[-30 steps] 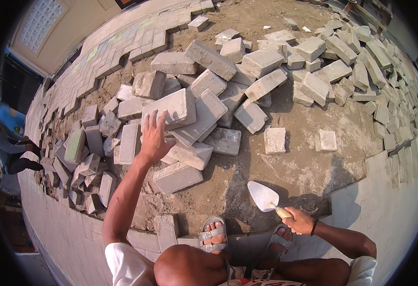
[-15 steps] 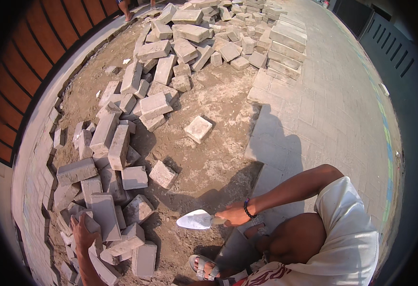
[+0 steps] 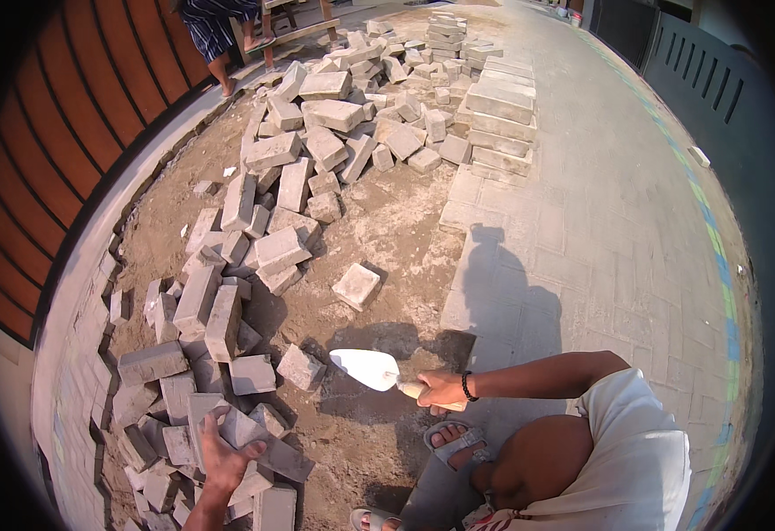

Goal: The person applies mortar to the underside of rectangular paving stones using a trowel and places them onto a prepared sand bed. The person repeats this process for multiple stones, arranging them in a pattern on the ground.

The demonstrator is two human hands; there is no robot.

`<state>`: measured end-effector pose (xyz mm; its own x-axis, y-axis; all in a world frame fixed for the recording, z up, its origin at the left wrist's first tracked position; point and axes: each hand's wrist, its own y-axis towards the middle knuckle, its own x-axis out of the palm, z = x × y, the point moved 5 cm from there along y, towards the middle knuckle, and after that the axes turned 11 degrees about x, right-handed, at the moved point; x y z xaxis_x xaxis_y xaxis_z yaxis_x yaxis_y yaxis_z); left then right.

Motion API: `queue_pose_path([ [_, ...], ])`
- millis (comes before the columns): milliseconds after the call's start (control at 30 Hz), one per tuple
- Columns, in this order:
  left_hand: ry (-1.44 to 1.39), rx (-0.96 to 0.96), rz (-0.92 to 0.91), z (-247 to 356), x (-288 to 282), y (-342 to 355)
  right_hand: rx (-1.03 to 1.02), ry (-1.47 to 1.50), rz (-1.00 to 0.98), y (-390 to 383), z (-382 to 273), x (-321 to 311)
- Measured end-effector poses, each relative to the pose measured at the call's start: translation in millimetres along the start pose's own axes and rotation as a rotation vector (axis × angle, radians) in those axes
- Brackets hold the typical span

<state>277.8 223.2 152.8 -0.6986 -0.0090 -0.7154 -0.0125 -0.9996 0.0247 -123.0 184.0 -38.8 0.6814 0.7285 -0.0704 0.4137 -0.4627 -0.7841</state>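
My right hand (image 3: 441, 390) is wrapped around the wooden handle of a pointed trowel (image 3: 365, 368). Its pale metal blade points left, above bare soil. Over the near end of the brick heap, my left hand (image 3: 223, 456) has its fingers and thumb closed about a grey paving brick (image 3: 242, 428). Other bricks lie right against that one, so its lower part is hidden. A loose paving brick (image 3: 301, 367) rests on the soil just left of the blade. Farther out, another single brick (image 3: 356, 286) lies alone.
A long heap of tumbled bricks (image 3: 274, 152) runs away along the left. Laid paving (image 3: 582, 257) borders the soil (image 3: 387, 226) on the right, with stacked bricks (image 3: 501, 106) on its edge. Another person's legs (image 3: 215, 40) show at the far left, beside an orange slatted gate (image 3: 60, 133).
My left hand has moved right across the heap, gripping a brick. The trowel has risen slightly, its blade tilting up. The view has shifted, showing more of the other person's legs.
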Motion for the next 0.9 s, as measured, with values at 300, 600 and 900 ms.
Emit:
queue_pose_path([
  [300, -0.467, -0.059, 0.059, 8, 168, 104, 0.149, 0.442, 0.015, 2, 29, -34],
  [600, -0.467, -0.265, 0.429, -54, 227, 81, 0.153, 0.357, 0.166, -7, 25, -51],
  [900, -0.319, -0.211, 0.234, -83, 209, 64, 0.05, 0.254, 0.081, 29, 10, -25],
])
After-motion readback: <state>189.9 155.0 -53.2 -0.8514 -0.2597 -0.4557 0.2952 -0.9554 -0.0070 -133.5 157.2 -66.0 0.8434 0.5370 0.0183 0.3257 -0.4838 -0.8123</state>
